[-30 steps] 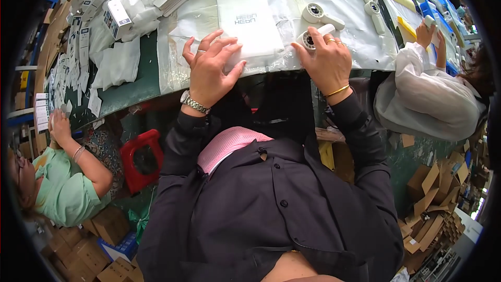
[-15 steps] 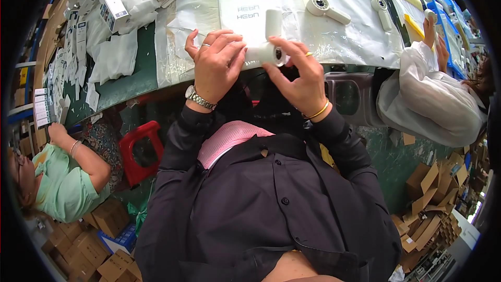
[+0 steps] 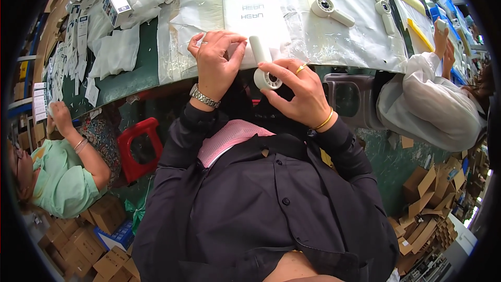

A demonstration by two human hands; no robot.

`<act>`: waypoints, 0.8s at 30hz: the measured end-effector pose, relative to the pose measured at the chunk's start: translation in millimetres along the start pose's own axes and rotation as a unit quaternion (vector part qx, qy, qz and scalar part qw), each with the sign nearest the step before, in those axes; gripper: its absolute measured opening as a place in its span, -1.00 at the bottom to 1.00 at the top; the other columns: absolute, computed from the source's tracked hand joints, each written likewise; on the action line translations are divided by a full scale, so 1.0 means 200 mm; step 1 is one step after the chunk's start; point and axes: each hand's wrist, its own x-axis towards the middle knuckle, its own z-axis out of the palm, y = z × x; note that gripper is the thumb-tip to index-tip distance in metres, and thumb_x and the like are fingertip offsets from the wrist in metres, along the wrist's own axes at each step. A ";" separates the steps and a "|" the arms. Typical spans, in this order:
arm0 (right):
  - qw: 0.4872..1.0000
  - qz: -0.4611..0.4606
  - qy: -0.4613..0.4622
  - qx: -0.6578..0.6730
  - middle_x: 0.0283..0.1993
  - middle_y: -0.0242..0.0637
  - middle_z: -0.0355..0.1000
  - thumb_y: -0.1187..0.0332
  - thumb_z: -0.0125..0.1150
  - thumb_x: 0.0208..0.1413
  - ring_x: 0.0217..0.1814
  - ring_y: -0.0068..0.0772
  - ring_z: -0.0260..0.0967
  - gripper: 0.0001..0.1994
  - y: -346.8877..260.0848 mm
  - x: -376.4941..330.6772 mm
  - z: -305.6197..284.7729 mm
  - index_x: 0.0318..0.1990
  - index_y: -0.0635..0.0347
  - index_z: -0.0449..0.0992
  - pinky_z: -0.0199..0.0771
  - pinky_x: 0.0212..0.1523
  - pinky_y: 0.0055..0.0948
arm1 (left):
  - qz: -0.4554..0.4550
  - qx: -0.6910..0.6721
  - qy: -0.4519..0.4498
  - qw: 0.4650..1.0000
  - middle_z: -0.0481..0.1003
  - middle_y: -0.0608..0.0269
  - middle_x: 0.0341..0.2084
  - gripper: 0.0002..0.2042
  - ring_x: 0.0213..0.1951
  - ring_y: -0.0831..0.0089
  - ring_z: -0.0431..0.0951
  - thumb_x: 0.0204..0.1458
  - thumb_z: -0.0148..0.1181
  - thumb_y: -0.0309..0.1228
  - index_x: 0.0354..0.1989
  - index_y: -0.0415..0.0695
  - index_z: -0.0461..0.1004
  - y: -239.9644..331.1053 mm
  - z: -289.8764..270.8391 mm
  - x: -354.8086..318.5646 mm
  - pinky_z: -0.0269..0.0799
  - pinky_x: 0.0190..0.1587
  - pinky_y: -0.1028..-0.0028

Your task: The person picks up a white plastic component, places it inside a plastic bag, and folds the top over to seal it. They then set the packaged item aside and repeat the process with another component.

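Note:
My right hand [image 3: 297, 91] grips a white handheld fan [image 3: 259, 50] by its round head, between thumb and fingers. The fan's handle points away from me, tilted slightly left, and the dark centre of the head faces right. My left hand [image 3: 217, 62] is beside the handle, fingers bent and thumb apart from them, with nothing visible in its grasp. Beyond both hands, white translucent plastic bags [image 3: 253, 0] with dark printing lie flat on the table. Another white fan [image 3: 334, 11] rests to their right.
Several more white fans [image 3: 383, 8] lie at the far right. Small boxes [image 3: 118, 1] and white sleeves [image 3: 117, 52] cover the table's left. One co-worker [image 3: 68, 172] sits at the left beside a red stool [image 3: 140, 146]; another [image 3: 430, 96] works at right. Cartons [image 3: 425, 193] are stacked on the floor.
The fan has come nearer to me and turned, with its handle now leaning left. My right hand has moved toward me with it, while my left hand stays nearly in place.

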 end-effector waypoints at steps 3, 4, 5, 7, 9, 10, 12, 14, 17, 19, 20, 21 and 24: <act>0.999 -0.011 -0.043 -0.002 -0.01 -0.22 0.59 0.39 0.53 0.02 -0.05 -0.16 0.56 -0.48 -0.04 -0.01 -0.04 0.21 0.05 0.64 0.57 -0.01 -0.25 | 0.004 -0.001 0.009 1.000 0.69 0.44 -0.24 -0.93 -0.05 0.42 0.63 0.13 0.43 -0.31 -0.27 0.04 0.72 0.00 0.00 0.00 0.00 0.34 0.16; 0.998 -0.016 -0.063 -0.004 -0.02 -0.23 0.59 0.38 0.52 0.03 -0.06 -0.17 0.56 -0.49 -0.05 -0.01 -0.05 0.21 0.05 0.64 0.57 -0.02 -0.25 | 0.002 -0.002 0.007 1.000 0.69 0.44 -0.24 -0.94 -0.04 0.42 0.63 0.14 0.43 -0.32 -0.26 0.04 0.72 0.00 0.00 -0.01 0.00 0.35 0.16; 0.998 -0.016 -0.063 -0.004 -0.02 -0.23 0.59 0.38 0.52 0.03 -0.06 -0.17 0.56 -0.49 -0.06 -0.01 -0.06 0.21 0.05 0.64 0.57 -0.02 -0.25 | 0.001 -0.003 0.004 1.000 0.69 0.45 -0.23 -0.94 -0.03 0.42 0.62 0.14 0.43 -0.33 -0.26 0.04 0.72 0.00 0.00 -0.01 0.00 0.35 0.16; 0.998 -0.015 -0.065 -0.021 -0.05 -0.25 0.58 0.37 0.52 0.03 -0.10 -0.18 0.54 -0.50 -0.08 0.00 -0.07 0.20 0.05 0.64 0.54 -0.04 -0.25 | 0.000 -0.004 0.002 1.000 0.69 0.45 -0.23 -0.94 -0.02 0.42 0.62 0.14 0.43 -0.34 -0.25 0.04 0.72 0.01 -0.01 -0.01 0.00 0.35 0.16; 0.997 -0.015 -0.066 -0.031 -0.07 -0.25 0.57 0.36 0.51 0.04 -0.12 -0.19 0.53 -0.50 -0.09 0.00 -0.07 0.20 0.04 0.64 0.53 -0.05 -0.25 | 0.024 -0.001 0.006 1.000 0.70 0.47 -0.21 -0.95 0.01 0.44 0.62 0.14 0.42 -0.36 -0.25 0.05 0.72 0.04 -0.02 0.00 -0.01 0.36 0.16; 0.997 -0.002 -0.066 -0.031 -0.08 -0.25 0.57 0.36 0.51 0.04 -0.13 -0.19 0.53 -0.50 -0.09 0.01 -0.07 0.20 0.04 0.64 0.52 -0.06 -0.25 | 0.036 0.000 0.007 0.999 0.70 0.47 -0.20 -0.95 0.03 0.45 0.61 0.14 0.42 -0.37 -0.24 0.06 0.72 0.04 -0.03 0.00 -0.02 0.36 0.16; 0.997 0.023 -0.065 -0.029 -0.11 -0.26 0.56 0.35 0.51 0.04 -0.15 -0.20 0.51 -0.50 -0.10 0.02 -0.07 0.20 0.04 0.64 0.50 -0.07 -0.25 | 0.041 -0.002 0.005 0.999 0.70 0.48 -0.19 -0.94 0.04 0.45 0.61 0.14 0.42 -0.38 -0.23 0.07 0.72 0.05 -0.04 0.00 -0.02 0.36 0.16; 0.997 0.031 -0.068 -0.028 -0.12 -0.26 0.55 0.35 0.51 0.04 -0.16 -0.20 0.51 -0.50 -0.11 0.03 -0.07 0.20 0.04 0.63 0.50 -0.07 -0.25 | 0.050 -0.005 0.001 0.999 0.70 0.50 -0.16 -0.91 0.06 0.46 0.61 0.13 0.42 -0.40 -0.21 0.08 0.72 0.05 -0.04 0.00 -0.02 0.37 0.16; 0.996 0.048 -0.073 -0.024 -0.14 -0.25 0.54 0.36 0.52 0.03 -0.17 -0.20 0.50 -0.49 -0.12 0.04 -0.06 0.21 0.03 0.63 0.49 -0.07 -0.26 | 0.051 -0.007 -0.009 0.999 0.70 0.48 -0.12 -0.89 0.11 0.45 0.61 0.14 0.43 -0.41 -0.18 0.07 0.72 0.05 -0.06 0.01 -0.01 0.37 0.21; 0.997 0.050 -0.050 -0.032 -0.13 -0.23 0.55 0.36 0.52 0.03 -0.19 -0.20 0.49 -0.40 -0.11 0.04 -0.06 0.30 0.05 0.56 0.50 -0.07 -0.28 | 0.050 -0.007 -0.015 0.999 0.70 0.47 -0.09 -0.87 0.13 0.45 0.61 0.14 0.43 -0.42 -0.16 0.07 0.72 0.05 -0.07 0.00 -0.01 0.37 0.23; 0.997 0.051 -0.039 -0.036 -0.13 -0.22 0.55 0.36 0.52 0.03 -0.20 -0.20 0.49 -0.36 -0.11 0.04 -0.06 0.35 0.05 0.53 0.50 -0.07 -0.28 | 0.051 -0.016 -0.017 0.998 0.70 0.46 -0.09 -0.87 0.14 0.44 0.60 0.14 0.43 -0.43 -0.16 0.06 0.72 0.05 -0.07 0.00 0.01 0.36 0.24; 0.997 0.051 -0.039 -0.036 -0.13 -0.22 0.55 0.36 0.52 0.03 -0.20 -0.20 0.49 -0.36 -0.10 0.04 -0.05 0.35 0.05 0.53 0.50 -0.07 -0.28 | 0.053 -0.024 -0.020 0.998 0.70 0.46 -0.08 -0.87 0.15 0.42 0.60 0.14 0.43 -0.44 -0.15 0.05 0.72 0.05 -0.07 0.00 0.03 0.36 0.25; 0.996 0.079 -0.028 0.026 -0.08 -0.19 0.56 0.36 0.52 0.06 -0.21 -0.19 0.49 -0.21 -0.09 0.04 -0.02 0.49 0.10 0.37 0.52 -0.07 -0.27 | 0.062 -0.039 -0.023 0.997 0.70 0.43 -0.05 -0.86 0.17 0.38 0.59 0.13 0.43 -0.45 -0.15 0.03 0.72 0.05 -0.08 0.01 0.09 0.34 0.26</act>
